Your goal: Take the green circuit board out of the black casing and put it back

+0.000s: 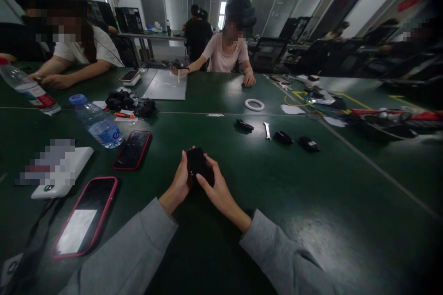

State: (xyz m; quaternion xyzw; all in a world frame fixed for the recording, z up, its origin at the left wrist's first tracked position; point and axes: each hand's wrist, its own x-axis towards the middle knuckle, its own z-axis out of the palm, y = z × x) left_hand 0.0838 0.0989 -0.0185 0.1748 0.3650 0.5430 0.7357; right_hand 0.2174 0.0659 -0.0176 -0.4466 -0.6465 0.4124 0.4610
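Between my two hands is a small black box-like object (200, 162), raised just above the green table (304, 193); its exact kind does not show. My left hand (180, 176) is closed along its left side. My right hand (217, 179) wraps its right side, with the thumb lying over the near face. Beyond them on the table lie a small open-ended wrench (267, 131) and three small black parts: one (244, 125) left of the wrench, another (284, 137) right of it, and a third (309, 144) farther right.
To the left are two red-edged phones (133, 150) (86, 216), a white power bank (64, 175) and water bottles (97, 122). Black bundles (129, 101), an orange-handled tool (123, 115), a white ring (254, 104) and cables (297, 97) lie farther off. Co-workers sit opposite.
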